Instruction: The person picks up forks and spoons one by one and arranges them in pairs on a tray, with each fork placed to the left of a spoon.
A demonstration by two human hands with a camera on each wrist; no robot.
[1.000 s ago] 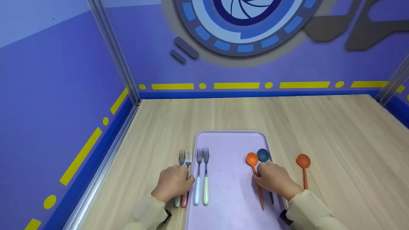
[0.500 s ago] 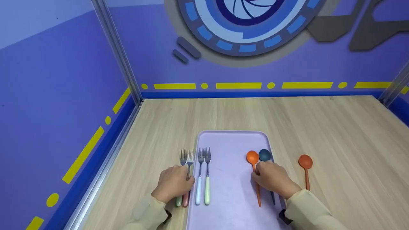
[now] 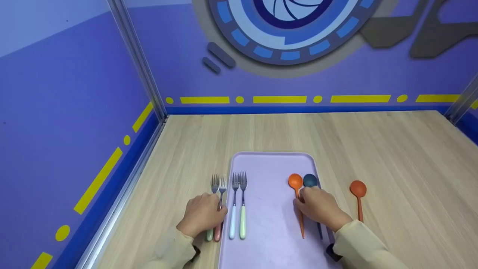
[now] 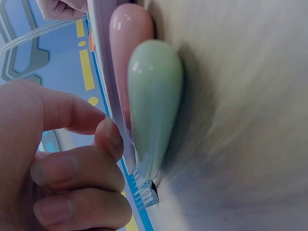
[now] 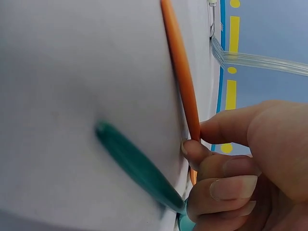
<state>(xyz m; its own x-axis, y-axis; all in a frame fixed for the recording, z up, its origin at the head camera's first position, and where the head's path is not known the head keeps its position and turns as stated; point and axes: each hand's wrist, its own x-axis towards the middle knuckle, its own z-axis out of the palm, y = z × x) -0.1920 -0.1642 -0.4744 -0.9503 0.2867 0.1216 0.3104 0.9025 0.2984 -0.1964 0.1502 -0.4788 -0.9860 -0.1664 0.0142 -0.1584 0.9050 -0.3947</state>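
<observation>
In the head view my left hand [image 3: 202,216] lies over two forks left of the lilac tray [image 3: 269,158]. Its thumb and forefinger pinch the pink-handled fork [image 3: 218,233] near the neck, though the contact is partly hidden. Beside it lies the green-handled fork [image 4: 156,96]. My right hand [image 3: 321,208] is over the tray's right side and pinches the handle of an orange spoon [image 3: 295,181] between thumb and forefinger. Under that hand lies a dark teal spoon [image 3: 310,180], its handle [image 5: 137,163] resting on the tray.
Two more forks lie on the tray's left side, one with a light-blue handle [image 3: 232,222] and one with a pale-green handle [image 3: 242,222]. A red-orange spoon [image 3: 358,189] rests on the wooden table [image 3: 403,160] to the right. Purple walls [image 3: 276,87] enclose the table.
My right hand has pushed the orange spoon slightly away from me and turned it straighter, nearly parallel with the teal spoon. The left hand and its forks have stayed put. The view shifted slightly.
</observation>
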